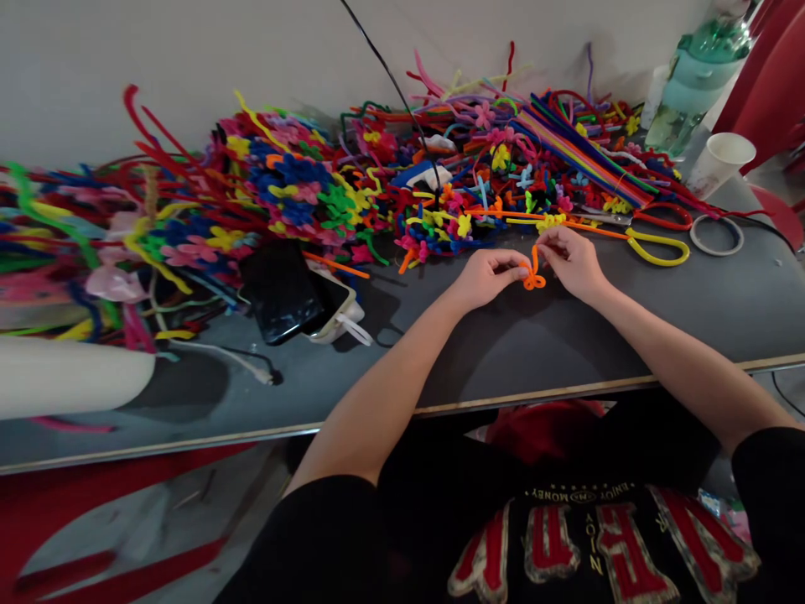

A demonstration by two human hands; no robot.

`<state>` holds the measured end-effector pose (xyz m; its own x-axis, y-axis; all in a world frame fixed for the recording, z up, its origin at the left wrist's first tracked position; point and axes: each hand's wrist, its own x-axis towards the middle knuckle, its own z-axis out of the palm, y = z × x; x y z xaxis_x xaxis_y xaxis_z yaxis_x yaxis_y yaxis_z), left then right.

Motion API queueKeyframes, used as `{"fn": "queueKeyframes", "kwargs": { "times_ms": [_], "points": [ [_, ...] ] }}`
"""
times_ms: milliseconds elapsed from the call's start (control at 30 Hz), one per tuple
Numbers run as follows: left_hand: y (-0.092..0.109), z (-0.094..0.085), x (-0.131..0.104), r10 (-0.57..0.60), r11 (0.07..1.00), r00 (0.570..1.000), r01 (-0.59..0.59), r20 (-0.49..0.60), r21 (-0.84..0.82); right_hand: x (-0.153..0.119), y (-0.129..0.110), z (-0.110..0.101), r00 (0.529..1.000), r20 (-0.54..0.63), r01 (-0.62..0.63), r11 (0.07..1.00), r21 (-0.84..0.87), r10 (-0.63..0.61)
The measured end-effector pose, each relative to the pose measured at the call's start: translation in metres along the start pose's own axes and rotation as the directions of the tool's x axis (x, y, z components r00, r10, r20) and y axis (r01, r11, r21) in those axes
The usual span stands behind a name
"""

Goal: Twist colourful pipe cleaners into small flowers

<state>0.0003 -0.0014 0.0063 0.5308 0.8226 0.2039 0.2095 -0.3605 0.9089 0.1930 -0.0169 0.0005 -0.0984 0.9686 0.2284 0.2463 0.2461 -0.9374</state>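
Observation:
Between my hands, just above the grey table, is an orange pipe cleaner (534, 280) bent into small loops like flower petals. My left hand (489, 275) pinches the looped part from the left with thumb and fingers. On the other side, my right hand (571, 258) has its fingertips closed around the pipe cleaner's upright end. Right behind my hands lie a long straight orange pipe cleaner (579, 225) and a heap of small coloured pipe-cleaner flowers (433, 231).
Bundled straight pipe cleaners (582, 159) lie at the back. Scissors with red and yellow handles (660, 250), a tape roll (717, 236), a paper cup (720, 164) and a green bottle (695, 84) are on the right. A black phone (282, 294) lies left, near a cable (236, 359).

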Motion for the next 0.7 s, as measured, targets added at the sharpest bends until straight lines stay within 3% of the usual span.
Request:
{"fn": "queueKeyframes", "kwargs": {
  "times_ms": [133,267,500,700],
  "points": [
    [0.002,0.001,-0.002,-0.032,0.999,0.998,0.031,0.048,0.020,-0.003,-0.002,0.007,0.998,0.067,-0.014,0.991,0.133,0.005],
    [0.005,0.000,-0.004,-0.007,0.999,1.000,0.007,-0.009,0.047,-0.007,-0.006,0.008,0.994,0.100,0.021,0.988,0.150,-0.036],
    [0.002,-0.002,-0.006,0.083,0.991,0.965,-0.054,-0.250,0.121,-0.009,-0.008,0.005,0.991,0.089,0.097,0.995,0.011,-0.097],
    [0.004,-0.001,-0.007,0.091,0.985,0.941,-0.038,-0.325,0.166,-0.011,-0.012,0.002,0.979,0.079,0.198,0.973,-0.120,-0.190]
  ]
}}
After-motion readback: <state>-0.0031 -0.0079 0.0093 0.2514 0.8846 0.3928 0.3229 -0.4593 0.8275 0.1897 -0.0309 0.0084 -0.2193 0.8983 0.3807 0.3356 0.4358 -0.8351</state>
